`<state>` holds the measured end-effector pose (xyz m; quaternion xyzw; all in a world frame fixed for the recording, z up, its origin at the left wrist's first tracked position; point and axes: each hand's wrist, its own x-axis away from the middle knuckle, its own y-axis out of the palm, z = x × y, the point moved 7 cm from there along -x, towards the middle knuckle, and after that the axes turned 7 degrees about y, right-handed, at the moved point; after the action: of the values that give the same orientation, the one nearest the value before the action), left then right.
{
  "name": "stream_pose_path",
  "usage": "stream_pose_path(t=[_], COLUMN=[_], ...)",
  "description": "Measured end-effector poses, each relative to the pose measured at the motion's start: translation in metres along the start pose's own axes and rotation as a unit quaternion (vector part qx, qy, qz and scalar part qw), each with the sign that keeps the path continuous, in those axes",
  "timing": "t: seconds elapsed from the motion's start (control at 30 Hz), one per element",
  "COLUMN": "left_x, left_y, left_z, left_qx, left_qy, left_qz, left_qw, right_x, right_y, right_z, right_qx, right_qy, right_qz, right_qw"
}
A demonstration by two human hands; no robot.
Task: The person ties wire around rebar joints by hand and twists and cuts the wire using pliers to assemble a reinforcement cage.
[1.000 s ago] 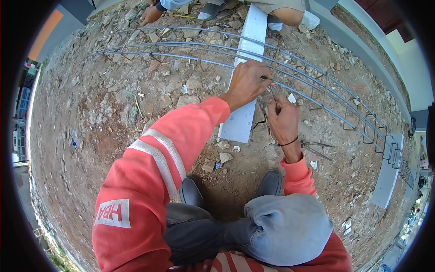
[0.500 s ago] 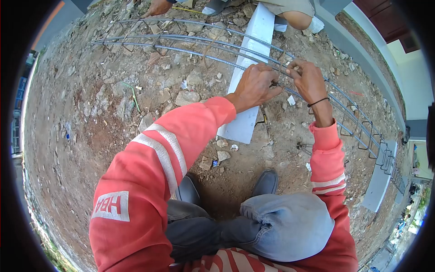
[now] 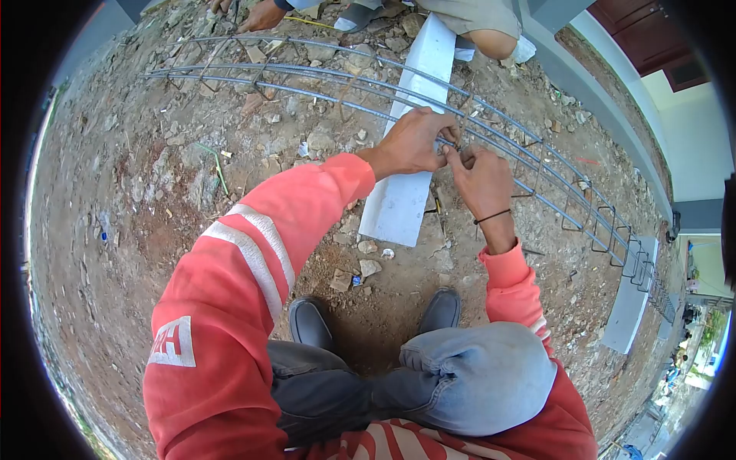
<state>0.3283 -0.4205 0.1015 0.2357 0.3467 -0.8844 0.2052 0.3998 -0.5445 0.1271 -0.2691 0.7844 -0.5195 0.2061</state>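
Note:
A long cage of steel rebar (image 3: 299, 70) with bent stirrups (image 3: 540, 161) runs across the view in front of me. My left hand (image 3: 414, 143) reaches in from the left, its fingers closed around a rusty stirrup by the near bar. Close against it, my right hand (image 3: 484, 178), with a black band on the wrist, has thumb and fingers pinched together at the same spot. Whatever lies in that pinch is too small and hidden to make out. Beneath the cage and my left hand lies a pale block-like beam (image 3: 395, 211).
Another pale block (image 3: 632, 303) supports the cage's right end. At the top, a co-worker's hand (image 3: 263, 15) is near the far bar, and a co-worker's knee (image 3: 493, 44) is beside the beam. Stones (image 3: 369, 267) and rubble cover the ground around my shoes (image 3: 312, 322).
My right hand has come left and slightly down, from the far bars to beside my left hand. The fingers of both hands now meet at the near bar. The view has shifted slightly.

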Motion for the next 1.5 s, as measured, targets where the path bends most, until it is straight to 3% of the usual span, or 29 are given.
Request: stream_pose_path(t=[0.13, 0.2, 0.23, 0.3, 0.4, 0.47, 0.53, 0.57, 0.63, 0.67, 0.73, 0.87, 0.93, 0.97, 1.03, 1.17, 1.2, 1.23, 1.27, 1.33, 1.37, 1.4, 1.43, 1.47, 1.5], left_x=[-0.004, -0.005, -0.007, -0.006, -0.001, -0.001, -0.002, -0.002, -0.002, 0.0, 0.004, 0.019, 0.034, 0.038, 0.054, 0.064, 0.069, 0.074, 0.076, 0.094, 0.095, 0.105, 0.12, 0.125, 0.125], left_y=[0.0, 0.005, 0.005, 0.012, 0.009, 0.004, 0.005, 0.004, 0.006, 0.003, -0.004, 0.001, 0.019, 0.022, 0.05, 0.086, 0.102, 0.119, 0.134, 0.17, 0.183, 0.191, 0.199, 0.204, 0.208], left_z=[0.005, 0.007, 0.007, 0.005, 0.012, 0.015, 0.016, 0.014, 0.017, 0.021, 0.032, 0.057, 0.065, 0.075, 0.088, 0.09, 0.083, 0.08, 0.073, 0.044, 0.033, 0.017, 0.006, -0.002, -0.005], left_qx=[-0.033, -0.085, -0.084, -0.158, -0.165, -0.156, -0.145, -0.11, -0.073, -0.11, -0.158, -0.19, -0.046, -0.054, -0.079, -0.12, 0.047, 0.214, 0.21, 0.376, 0.372, 0.477, 0.56, 0.562, 0.641], left_qy=[-0.084, -0.088, -0.089, -0.089, -0.042, -0.041, -0.036, -0.034, -0.026, -0.026, -0.025, -0.011, -0.138, -0.138, -0.179, -0.163, -0.265, -0.357, -0.362, -0.473, -0.473, -0.533, -0.561, -0.555, -0.495], left_qz=[0.023, 0.009, 0.011, -0.034, 0.008, 0.009, 0.007, 0.014, 0.014, 0.03, 0.061, 0.067, -0.026, -0.033, -0.209, -0.258, -0.254, -0.237, -0.23, -0.088, -0.075, 0.097, 0.263, 0.272, 0.341], left_qw=[0.996, 0.993, 0.992, 0.983, 0.985, 0.987, 0.989, 0.993, 0.997, 0.993, 0.985, 0.979, 0.989, 0.988, 0.958, 0.945, 0.929, 0.878, 0.879, 0.792, 0.795, 0.692, 0.55, 0.549, 0.477], right_x=[-0.019, -0.028, -0.03, -0.016, 0.031, 0.051, 0.073, 0.086, 0.113, 0.123, 0.135, 0.134, 0.128, 0.122, 0.113, 0.098, 0.097, 0.096, 0.094, 0.096, 0.1, 0.104, 0.107, 0.109, 0.116], right_y=[0.014, 0.031, 0.032, 0.052, 0.039, 0.048, 0.054, 0.058, 0.05, 0.046, 0.056, 0.065, 0.061, 0.054, 0.038, 0.049, 0.047, 0.049, 0.051, 0.055, 0.059, 0.064, 0.065, 0.063, 0.054], right_z=[0.006, 0.021, 0.026, 0.043, 0.06, 0.129, 0.212, 0.241, 0.281, 0.3, 0.327, 0.371, 0.37, 0.364, 0.335, 0.344, 0.339, 0.339, 0.345, 0.349, 0.348, 0.353, 0.357, 0.354, 0.339], right_qx=[0.07, -0.128, -0.126, -0.327, -0.412, -0.345, -0.039, -0.043, 0.114, 0.111, 0.145, 0.106, 0.122, 0.112, 0.129, 0.107, 0.098, 0.095, 0.083, 0.048, 0.046, 0.029, 0.014, 0.016, 0.009], right_qy=[-0.006, 0.037, 0.035, 0.203, 0.24, 0.2, 0.067, 0.07, 0.045, 0.053, 0.018, 0.01, -0.021, -0.019, -0.122, -0.18, -0.188, -0.195, -0.165, -0.115, -0.129, -0.105, -0.08, -0.091, -0.109], right_qz=[0.046, -0.084, -0.085, -0.221, -0.219, -0.11, 0.002, 0.004, 0.072, 0.076, -0.013, -0.04, -0.024, -0.025, -0.022, -0.071, -0.054, -0.055, -0.061, -0.051, -0.051, -0.058, -0.067, -0.067, -0.07], right_qw=[0.997, 0.988, 0.988, 0.896, 0.851, 0.911, 0.997, 0.997, 0.99, 0.99, 0.989, 0.994, 0.992, 0.993, 0.984, 0.975, 0.976, 0.975, 0.981, 0.991, 0.989, 0.992, 0.994, 0.993, 0.992])
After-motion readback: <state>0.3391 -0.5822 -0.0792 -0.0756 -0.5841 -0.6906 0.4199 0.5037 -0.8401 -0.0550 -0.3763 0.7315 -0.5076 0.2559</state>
